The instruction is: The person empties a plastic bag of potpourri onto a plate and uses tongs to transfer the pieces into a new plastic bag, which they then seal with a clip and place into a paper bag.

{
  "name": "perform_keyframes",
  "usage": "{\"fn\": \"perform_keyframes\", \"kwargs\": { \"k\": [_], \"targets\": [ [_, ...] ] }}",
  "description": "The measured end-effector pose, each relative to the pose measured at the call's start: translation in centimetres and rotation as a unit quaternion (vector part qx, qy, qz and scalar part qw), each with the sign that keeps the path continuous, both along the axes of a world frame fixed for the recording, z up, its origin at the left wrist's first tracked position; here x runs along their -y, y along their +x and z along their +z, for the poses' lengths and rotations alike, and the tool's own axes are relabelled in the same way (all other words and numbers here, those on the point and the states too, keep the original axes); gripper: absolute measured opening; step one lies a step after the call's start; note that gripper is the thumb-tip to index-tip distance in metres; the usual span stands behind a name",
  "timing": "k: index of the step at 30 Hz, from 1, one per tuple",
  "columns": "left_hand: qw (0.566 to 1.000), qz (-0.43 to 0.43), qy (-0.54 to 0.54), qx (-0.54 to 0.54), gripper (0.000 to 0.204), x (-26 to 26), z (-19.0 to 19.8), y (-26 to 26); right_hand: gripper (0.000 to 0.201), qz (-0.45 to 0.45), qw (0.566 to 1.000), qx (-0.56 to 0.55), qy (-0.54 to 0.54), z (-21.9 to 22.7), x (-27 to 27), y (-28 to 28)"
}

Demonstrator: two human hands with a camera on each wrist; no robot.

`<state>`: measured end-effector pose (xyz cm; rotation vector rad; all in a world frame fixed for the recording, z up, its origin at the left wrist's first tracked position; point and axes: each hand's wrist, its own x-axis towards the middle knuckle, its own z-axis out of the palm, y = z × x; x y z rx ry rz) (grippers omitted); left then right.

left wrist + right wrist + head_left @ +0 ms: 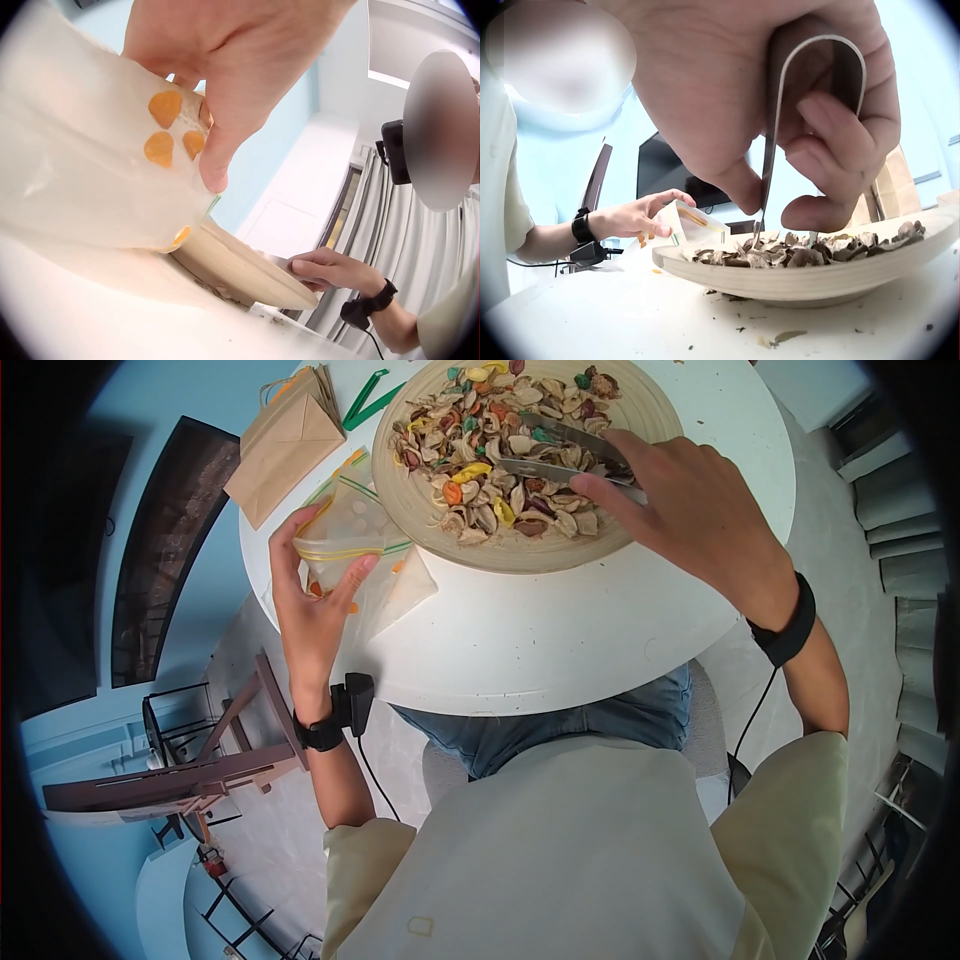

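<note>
Dried potpourri (520,485) with yellow, orange, green and dark red pieces is heaped on a round wooden plate (450,555). My right hand (700,510) grips metal tongs (550,470), their tips down among the pieces. In the right wrist view the bent end of the tongs (847,67) arches over curled fingers. Left of the plate, my left hand (310,600) holds a clear zip bag (350,525) by its mouth, thumb on the near side, fingers on the far side. The mouth gapes toward the plate. Orange spots (165,109) show on the bag's side.
A brown paper bag (290,445) stands at the table's far left, and a green bag clip (362,402) lies beside it. Small crumbs (787,336) are scattered on the white table (560,630). The table's rounded near edge runs above my lap.
</note>
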<state>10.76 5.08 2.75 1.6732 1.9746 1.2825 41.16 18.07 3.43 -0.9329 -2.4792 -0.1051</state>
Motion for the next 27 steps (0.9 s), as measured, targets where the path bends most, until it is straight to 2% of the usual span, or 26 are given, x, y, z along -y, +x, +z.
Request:
{"fn": "perform_keyframes", "kwargs": {
  "k": [6, 8, 20, 23, 27],
  "targets": [
    [0.999, -0.026, 0.018, -0.016, 0.070, 0.0, -0.4, 0.1, 0.041, -0.038, 0.998, 0.036, -0.038, -0.3, 0.6, -0.6],
    [0.999, -0.028, 0.015, -0.017, 0.071, -0.1, -0.5, 0.2, 0.040, -0.033, 0.998, 0.056, 0.001, -0.1, 0.2, -0.7],
    [1.000, -0.021, 0.014, -0.018, 0.074, 0.4, -0.3, -0.4, 0.033, 0.015, 0.999, 0.021, 0.038, -0.8, -1.8, 0.1],
    [1.000, -0.017, 0.019, -0.016, 0.073, 0.8, 0.1, -0.3, 0.041, 0.019, 0.998, 0.017, 0.050, -0.8, -2.3, 0.4],
    [0.999, -0.019, 0.024, -0.028, 0.074, 0.8, 0.0, -0.5, 0.044, 0.044, 0.998, 0.048, 0.015, 1.6, -2.0, 0.5]
  ]
}}
